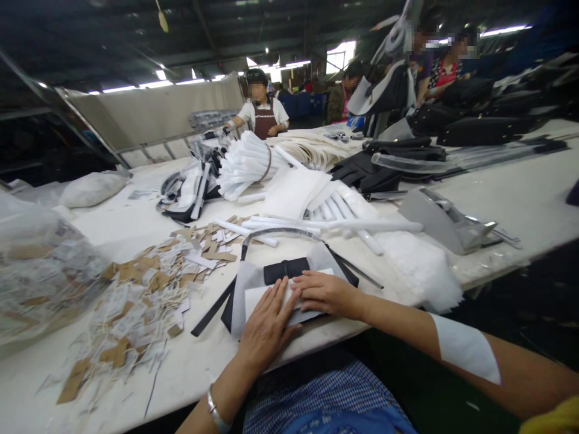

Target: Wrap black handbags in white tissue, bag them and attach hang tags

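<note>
My left hand (pixel 268 325) lies flat, fingers stretched out, on a white sheet (pixel 253 296) that covers a flat black bag piece (pixel 286 269) near the table's front edge. Beside it, my right hand (pixel 324 292) also presses flat on the same sheet, fingers pointing left and touching the left hand's fingertips. A black clasp strip shows just above both hands. Black straps (pixel 212 310) stick out from under the sheet to the left. A curved handle (pixel 280 232) arcs behind it.
A heap of brown and white paper tags (pixel 149 289) lies left, with a clear bag of tags (pixel 40 271) beyond. White rolled tubes (pixel 246 163), white padding (pixel 416 265), a grey part (pixel 441 223) and black bags (pixel 389 163) fill the table. Other people work at the back.
</note>
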`<state>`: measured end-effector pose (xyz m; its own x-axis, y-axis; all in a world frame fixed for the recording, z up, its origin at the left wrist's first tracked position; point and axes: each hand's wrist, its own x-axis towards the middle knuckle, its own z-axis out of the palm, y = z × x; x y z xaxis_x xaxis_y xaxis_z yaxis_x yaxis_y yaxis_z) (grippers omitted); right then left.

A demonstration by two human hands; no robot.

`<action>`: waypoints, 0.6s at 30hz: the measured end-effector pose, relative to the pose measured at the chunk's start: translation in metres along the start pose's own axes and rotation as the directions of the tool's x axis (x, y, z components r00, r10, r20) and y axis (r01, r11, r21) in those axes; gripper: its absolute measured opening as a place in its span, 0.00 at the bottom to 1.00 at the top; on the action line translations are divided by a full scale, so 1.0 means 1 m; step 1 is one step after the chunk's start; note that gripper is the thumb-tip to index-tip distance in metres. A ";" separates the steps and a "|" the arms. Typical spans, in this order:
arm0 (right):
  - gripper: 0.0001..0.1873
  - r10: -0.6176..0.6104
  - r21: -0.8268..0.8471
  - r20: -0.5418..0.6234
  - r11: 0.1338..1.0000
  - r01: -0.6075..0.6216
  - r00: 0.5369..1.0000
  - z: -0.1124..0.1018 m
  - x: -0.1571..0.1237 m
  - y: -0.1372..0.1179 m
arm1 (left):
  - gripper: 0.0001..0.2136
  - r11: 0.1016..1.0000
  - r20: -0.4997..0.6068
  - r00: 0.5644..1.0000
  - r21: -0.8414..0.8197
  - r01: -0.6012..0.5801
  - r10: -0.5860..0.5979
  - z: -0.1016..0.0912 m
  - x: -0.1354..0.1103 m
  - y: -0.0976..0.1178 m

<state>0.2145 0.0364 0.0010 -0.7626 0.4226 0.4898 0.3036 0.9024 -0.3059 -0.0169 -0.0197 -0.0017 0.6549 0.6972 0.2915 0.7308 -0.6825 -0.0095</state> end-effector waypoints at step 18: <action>0.25 0.805 -0.505 -0.317 0.304 -0.808 0.502 -0.141 -0.096 0.120 | 0.31 0.993 -0.100 0.994 0.119 -0.022 0.034 0.013 -0.002 -0.002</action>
<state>0.4042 0.1162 0.0324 0.0432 0.9650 0.2587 0.9968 -0.0243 -0.0759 -0.0174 -0.0171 -0.0152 0.6566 0.6485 0.3852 0.7342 -0.6665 -0.1293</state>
